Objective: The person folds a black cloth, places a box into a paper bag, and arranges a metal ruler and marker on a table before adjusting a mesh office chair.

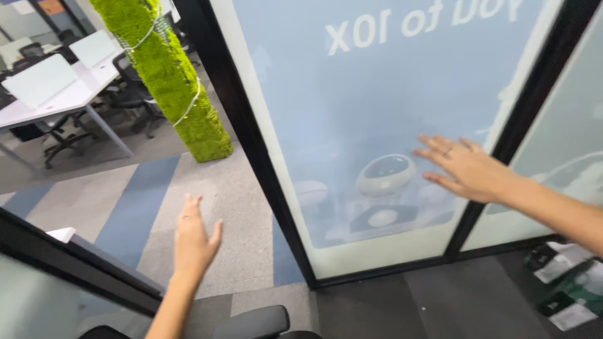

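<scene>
Both forearms are bare, no sleeves showing. The right hand (468, 168) wears a thin ring; the left hand (193, 242) also carries one.

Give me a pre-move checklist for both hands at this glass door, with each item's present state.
1. Right hand on the frosted glass door: fingers spread against or just off the panel; contact cannot tell.
2. Right hand free of any object: ok.
3. Left hand free: ok, open, held in the air over the carpet, touching nothing.
4. Doorway beyond the black door frame: ok, no obstacle on the floor there.
5. Moss-covered column: ok, apart from both hands.
6. Chair armrest below the left arm: close; clearance cannot tell.
</scene>
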